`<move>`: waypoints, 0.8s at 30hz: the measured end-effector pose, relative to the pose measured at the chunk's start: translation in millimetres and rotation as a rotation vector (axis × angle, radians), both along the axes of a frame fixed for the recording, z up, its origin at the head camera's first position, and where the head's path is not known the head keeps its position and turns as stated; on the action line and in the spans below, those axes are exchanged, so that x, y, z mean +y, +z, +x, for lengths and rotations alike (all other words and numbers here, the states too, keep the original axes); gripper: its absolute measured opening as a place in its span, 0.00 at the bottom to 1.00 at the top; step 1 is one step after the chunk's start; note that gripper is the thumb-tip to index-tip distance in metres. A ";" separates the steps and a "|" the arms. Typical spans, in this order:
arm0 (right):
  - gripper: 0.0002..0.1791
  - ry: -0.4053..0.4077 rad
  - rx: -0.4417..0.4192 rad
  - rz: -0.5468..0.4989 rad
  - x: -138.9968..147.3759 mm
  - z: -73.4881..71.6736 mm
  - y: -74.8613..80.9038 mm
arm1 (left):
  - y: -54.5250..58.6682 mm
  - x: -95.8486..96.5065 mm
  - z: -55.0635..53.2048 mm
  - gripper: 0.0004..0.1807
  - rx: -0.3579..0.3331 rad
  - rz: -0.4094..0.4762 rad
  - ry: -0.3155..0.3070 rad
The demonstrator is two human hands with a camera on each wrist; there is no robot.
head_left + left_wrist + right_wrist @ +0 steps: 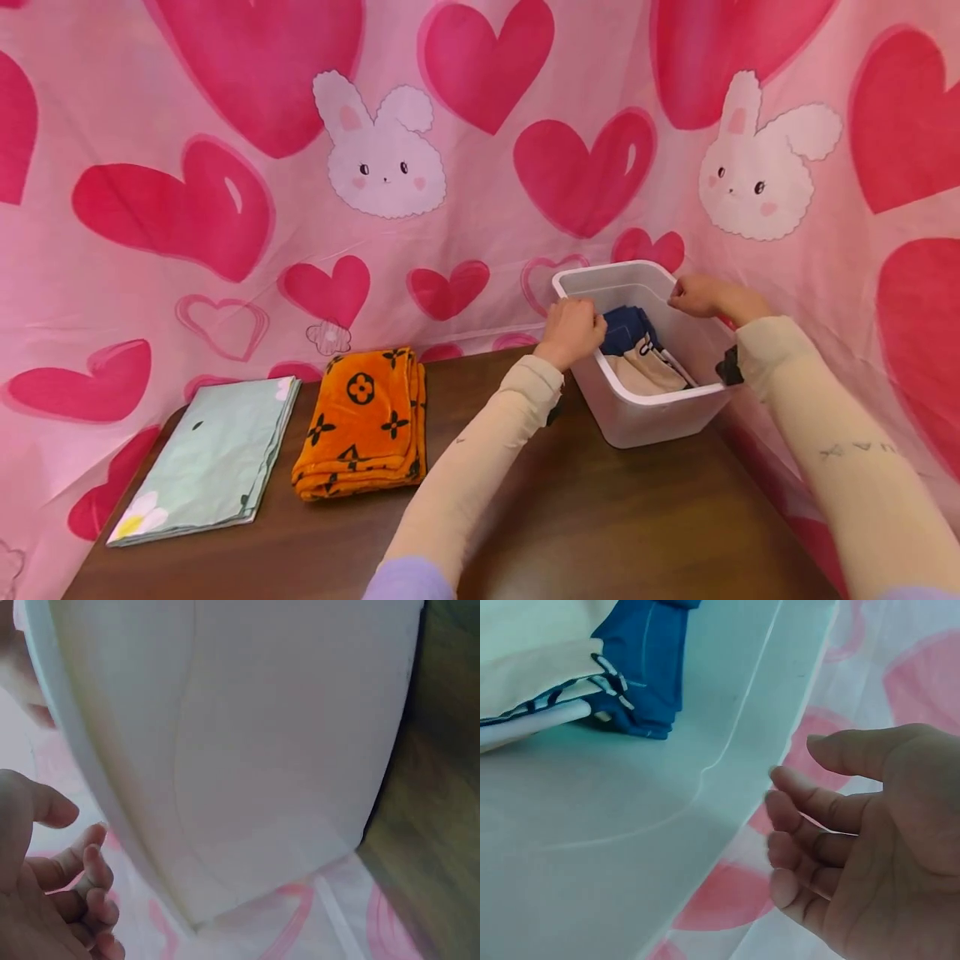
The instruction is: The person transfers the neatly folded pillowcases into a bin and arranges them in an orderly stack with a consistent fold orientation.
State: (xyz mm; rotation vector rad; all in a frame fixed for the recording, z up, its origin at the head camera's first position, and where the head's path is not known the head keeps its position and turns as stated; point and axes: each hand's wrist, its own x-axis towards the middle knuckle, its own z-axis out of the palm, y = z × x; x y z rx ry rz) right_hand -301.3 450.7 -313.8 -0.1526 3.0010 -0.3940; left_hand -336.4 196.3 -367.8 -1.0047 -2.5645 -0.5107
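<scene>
A white plastic bin (652,425) stands at the right of the table. Inside it lie a folded navy garment (624,332) and a folded beige garment (643,372) with dark trim. My left hand (576,332) is at the bin's left rim. In the left wrist view its fingers (96,862) are loosely bent just outside the rim, holding nothing. Over by the right rim is my right hand (705,297). The right wrist view shows its thumb apart from the loosely curled fingers (784,851), beside the bin's edge, with nothing between them.
A folded orange blanket (363,417) with dark motifs lies on the brown table (525,500), left of the bin. Further left is a folded pale green cloth (213,454) with a daisy print. A pink curtain (480,167) with hearts and bunnies hangs behind and at the sides.
</scene>
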 end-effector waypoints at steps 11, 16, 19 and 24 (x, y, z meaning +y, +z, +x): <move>0.24 0.036 -0.071 0.016 -42.1 20.0 12.5 | 1.8 -60.2 -3.0 0.11 0.079 -0.044 -0.050; 0.29 0.071 -0.088 -0.028 -67.7 25.1 13.9 | -0.1 -88.3 -3.5 0.12 0.038 -0.081 -0.073; 0.31 0.098 -0.080 -0.024 -82.3 25.7 15.9 | 1.8 -101.7 -2.0 0.15 0.005 -0.119 -0.101; 0.33 0.144 -0.019 -0.011 -108.4 24.9 19.0 | 4.8 -124.0 2.9 0.17 -0.024 -0.179 -0.123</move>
